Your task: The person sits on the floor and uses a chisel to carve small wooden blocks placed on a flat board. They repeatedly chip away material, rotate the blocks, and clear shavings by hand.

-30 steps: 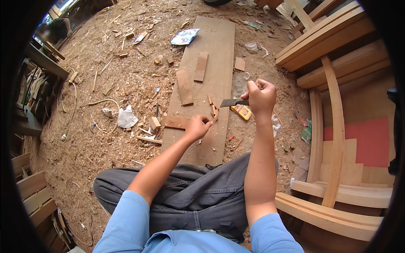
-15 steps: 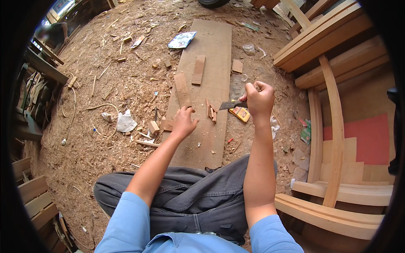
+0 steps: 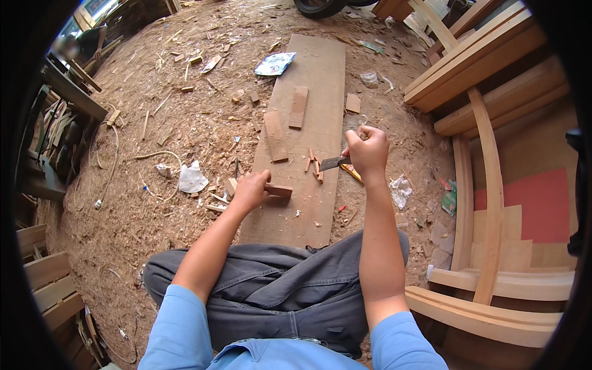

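Observation:
My left hand [image 3: 251, 188] is closed round one end of a short flat reddish-brown wood piece [image 3: 280, 192], low over a long board [image 3: 296, 222] on the ground. My right hand [image 3: 367, 151] grips a flat dark metal blade [image 3: 329, 164] pointing left, above the board's right edge. Beside the blade lie small narrow wood sticks [image 3: 311, 159]. Two flat wood pieces [image 3: 299, 106] [image 3: 275, 137] rest farther up the board, below a blue-white plastic packet [image 3: 275, 63]. A yellow item [image 3: 352, 173] is partly hidden under my right hand.
Shavings, offcuts, a white scrap [image 3: 192, 177] and a pale cord [image 3: 154, 155] cover the ground. Stacked timber frames [image 3: 490, 185] stand at right, wood slats [image 3: 46, 271] at left. A tyre [image 3: 317, 6] is at the top; another person [image 3: 92, 52] is at the upper left.
My left hand has moved from the sticks to the left and now lifts the short reddish piece. My right hand with the blade has shifted slightly left and, most recently, down.

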